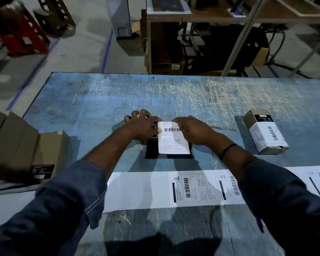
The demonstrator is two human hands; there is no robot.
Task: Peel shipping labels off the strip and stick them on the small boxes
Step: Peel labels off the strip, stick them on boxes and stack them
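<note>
A small box (150,151) stands mid-table, mostly hidden under a white shipping label (173,140) that lies over its top. My left hand (144,126) grips the box's far left side, thumb on the label's left edge. My right hand (192,129) rests on the label's upper right corner, fingers bent over it. Nearer to me the label strip (142,191) lies across the table, bare backing at its left and printed labels (194,188) further right. A labelled box (266,134) lies at the right.
Several brown cartons (26,150) are stacked at the table's left edge. The worn blue table (155,93) stretches beyond my hands. Behind it stand metal shelving (248,24) and a red crate (24,34) on the floor.
</note>
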